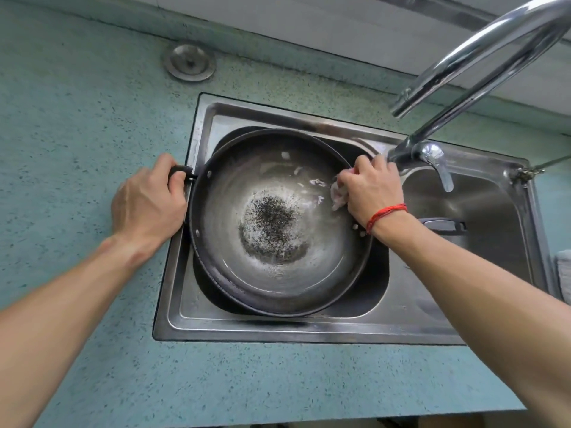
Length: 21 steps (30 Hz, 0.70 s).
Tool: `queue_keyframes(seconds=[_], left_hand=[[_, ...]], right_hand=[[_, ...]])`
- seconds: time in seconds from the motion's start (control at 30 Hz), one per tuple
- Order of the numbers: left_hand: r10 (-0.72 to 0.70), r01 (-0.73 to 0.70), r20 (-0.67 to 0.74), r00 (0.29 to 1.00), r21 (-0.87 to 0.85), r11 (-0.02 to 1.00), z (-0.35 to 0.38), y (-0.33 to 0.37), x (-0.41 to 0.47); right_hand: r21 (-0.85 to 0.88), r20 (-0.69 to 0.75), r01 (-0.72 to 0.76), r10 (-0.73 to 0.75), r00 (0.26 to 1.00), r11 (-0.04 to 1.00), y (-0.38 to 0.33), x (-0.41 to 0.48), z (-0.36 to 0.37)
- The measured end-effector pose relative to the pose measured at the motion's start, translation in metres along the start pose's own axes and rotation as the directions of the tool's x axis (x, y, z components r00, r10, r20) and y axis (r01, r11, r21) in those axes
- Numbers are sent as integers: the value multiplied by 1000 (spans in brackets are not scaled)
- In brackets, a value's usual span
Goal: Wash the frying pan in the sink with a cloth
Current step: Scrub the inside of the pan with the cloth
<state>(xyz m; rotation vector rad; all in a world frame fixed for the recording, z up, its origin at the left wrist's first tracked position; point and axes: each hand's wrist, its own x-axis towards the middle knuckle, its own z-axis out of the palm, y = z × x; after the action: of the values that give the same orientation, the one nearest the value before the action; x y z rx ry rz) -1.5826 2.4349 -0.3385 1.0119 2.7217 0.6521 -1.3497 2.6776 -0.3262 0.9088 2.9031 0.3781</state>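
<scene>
A large dark frying pan [234,196] sits tilted in the left basin of a steel sink [309,330]. Its bottom holds a patch of dark specks and a little foamy water. My left hand [148,205] grips the pan's black side handle [179,170] at the sink's left edge. My right hand [369,188] presses a crumpled pinkish-white cloth [338,196] against the pan's inner right wall. A red string bracelet circles my right wrist. Most of the cloth is hidden under my fingers.
A chrome faucet [463,75] arches over the sink from the right, its spout above the pan's far right. The right basin [472,205] holds a dark handle-like object [445,225]. A round metal drain cover [190,61] lies on the teal countertop [77,103] behind.
</scene>
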Motion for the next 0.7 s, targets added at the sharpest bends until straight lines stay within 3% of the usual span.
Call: queue_keyframes(seconds=[0.2,0.33,0.43,0.6,0.7], left_hand=[[-27,27,8,1000,13,1000,-1,2,-1],[-36,35,27,999,29,999,-1,2,0],[-27,27,30,999,15,1000,-2,1,0],[6,-7,31,999,11,1000,-2,-1,0],[31,-31,35,999,7,999,-2,-2,0]], right_hand=[[0,322,-48,46,946,999,-15,-31,-8],[40,429,-45,23,903,998,-24,-48,-12],[63,415,-60,29,910,996,-20,-51,-10],[99,242,-56,31,970,993,-9,-32,-8],[152,211,-79,46,976,985,-5,-9,-8]])
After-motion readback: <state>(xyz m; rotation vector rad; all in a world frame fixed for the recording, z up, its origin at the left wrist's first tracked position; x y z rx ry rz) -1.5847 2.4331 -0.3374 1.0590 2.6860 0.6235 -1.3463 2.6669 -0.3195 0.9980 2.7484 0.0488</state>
